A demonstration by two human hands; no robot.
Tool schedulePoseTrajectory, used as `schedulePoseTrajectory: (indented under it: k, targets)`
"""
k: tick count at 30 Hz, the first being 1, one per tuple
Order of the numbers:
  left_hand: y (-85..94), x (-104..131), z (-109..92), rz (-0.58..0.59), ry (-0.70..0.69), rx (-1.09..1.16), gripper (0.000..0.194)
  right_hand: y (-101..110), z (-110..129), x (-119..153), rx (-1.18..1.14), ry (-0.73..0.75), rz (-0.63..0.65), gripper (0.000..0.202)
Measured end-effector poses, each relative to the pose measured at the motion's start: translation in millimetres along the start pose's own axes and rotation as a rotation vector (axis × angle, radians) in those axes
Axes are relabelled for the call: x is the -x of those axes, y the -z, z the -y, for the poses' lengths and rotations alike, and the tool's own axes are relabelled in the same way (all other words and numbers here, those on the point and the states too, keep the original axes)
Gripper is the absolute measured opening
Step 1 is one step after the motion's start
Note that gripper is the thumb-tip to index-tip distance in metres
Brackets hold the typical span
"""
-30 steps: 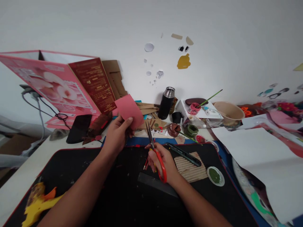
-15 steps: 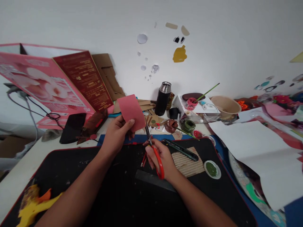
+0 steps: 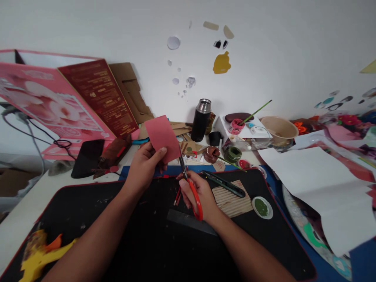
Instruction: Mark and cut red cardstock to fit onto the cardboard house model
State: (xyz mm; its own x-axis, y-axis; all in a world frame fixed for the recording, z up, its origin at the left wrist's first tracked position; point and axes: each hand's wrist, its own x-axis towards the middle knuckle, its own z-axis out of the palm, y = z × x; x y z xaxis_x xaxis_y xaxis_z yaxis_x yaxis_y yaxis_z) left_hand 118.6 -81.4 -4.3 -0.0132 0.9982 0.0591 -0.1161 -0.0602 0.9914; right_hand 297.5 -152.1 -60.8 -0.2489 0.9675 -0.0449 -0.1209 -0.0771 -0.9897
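Observation:
Pinched between the thumb and fingers of my left hand (image 3: pixel 147 162) is a piece of pink paper (image 3: pixel 163 137), held up above the black mat (image 3: pixel 141 235). My right hand (image 3: pixel 199 194) grips red-handled scissors (image 3: pixel 196 199), blades pointing up and away from me. The blade tips lie at the paper's right edge; whether they are cutting into it I cannot tell. Under my right hand a ruler (image 3: pixel 190 222) lies on the mat. A box cutter (image 3: pixel 225 184) rests on corrugated cardboard (image 3: pixel 233 203) just to the right.
A black flask (image 3: pixel 201 120) stands by the wall, with paint jars (image 3: pixel 233 154) nearer me. A lid of green paint (image 3: pixel 262 207) sits on the mat's right. Yellow cut-outs (image 3: pixel 44 254) lie front left, a phone (image 3: pixel 88 158) back left. White paper (image 3: pixel 317 188) spreads at right.
The view has shifted slightly, so everything sits a little further left and up. Both hands keep their hold, with the scissors still at the paper's edge.

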Motion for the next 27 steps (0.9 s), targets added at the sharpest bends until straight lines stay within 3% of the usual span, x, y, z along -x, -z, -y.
schedulePoseTrajectory:
  k: [9, 17, 27]
  targets:
    - [-1.5, 1.1, 2.4, 0.013, -0.030, 0.001, 0.024, -0.7, 0.3, -0.6, -0.012, -0.009, -0.022, 0.052]
    - [-2.5, 1.1, 2.3, -0.054, -0.044, 0.051, 0.028, -0.3, 1.5, -0.4, -0.017, 0.009, -0.028, 0.050]
    - [-1.0, 0.1, 6.6, -0.025, -0.056, 0.046, 0.029, 1.4, 0.1, -0.7, 0.007, 0.012, -0.018, 0.048]
